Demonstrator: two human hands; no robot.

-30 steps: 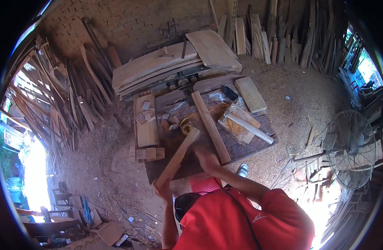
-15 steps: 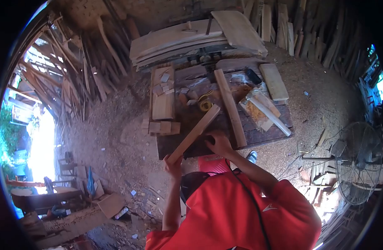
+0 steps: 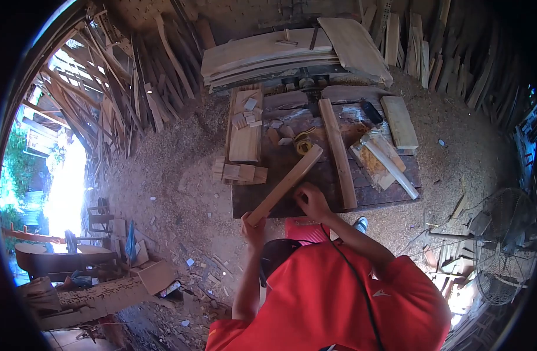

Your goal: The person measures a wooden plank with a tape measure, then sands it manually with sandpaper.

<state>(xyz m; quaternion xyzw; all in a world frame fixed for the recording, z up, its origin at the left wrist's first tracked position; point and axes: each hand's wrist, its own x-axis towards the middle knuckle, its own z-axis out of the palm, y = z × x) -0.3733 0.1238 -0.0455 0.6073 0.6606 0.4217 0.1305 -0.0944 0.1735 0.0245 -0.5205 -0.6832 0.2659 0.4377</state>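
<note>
A wooden bar (image 3: 288, 184) lies slantwise over the near left part of the dark worktable (image 3: 374, 198). My left hand (image 3: 254, 229) is closed round the bar's near end at the table's front edge. Just right of the bar is my right hand (image 3: 311, 200), its fingers curled; whether they hold anything small is too unclear to tell. A longer wooden strip (image 3: 338, 155) lies further right. Near the bar's far end sits a yellow tape measure (image 3: 304, 145). Small wood blocks (image 3: 244, 120) rest on a board (image 3: 244, 146) at the table's left.
On the table's right are a clear tube (image 3: 392, 169), a flat board (image 3: 399, 121) and a dark case (image 3: 371, 112). Stacked planks (image 3: 268, 55) stand behind. A wire fan (image 3: 505, 245) is at the right, and a pink stool (image 3: 306, 229) is below the table edge.
The whole view has shifted, so the table appears further right. My right hand's fingers have drawn closer together. My left hand still grips the bar.
</note>
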